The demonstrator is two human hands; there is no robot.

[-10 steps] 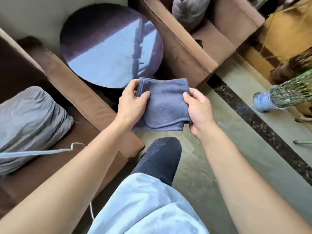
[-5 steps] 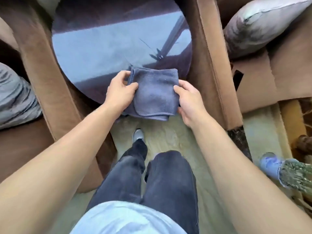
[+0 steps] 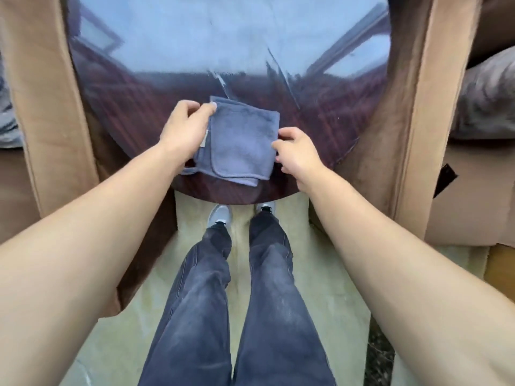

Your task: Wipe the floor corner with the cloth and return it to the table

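The folded blue-grey terry cloth (image 3: 239, 140) is laid between both hands on the round glossy dark-wood table (image 3: 320, 112), pinched by the left hand (image 3: 185, 129), barely touched by the loosely curled right hand (image 3: 296, 151).

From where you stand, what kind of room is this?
Probably a living room or lounge: a round glossy wooden table stands between two brown upholstered sofa arms, with a grey cushion on the right seat.
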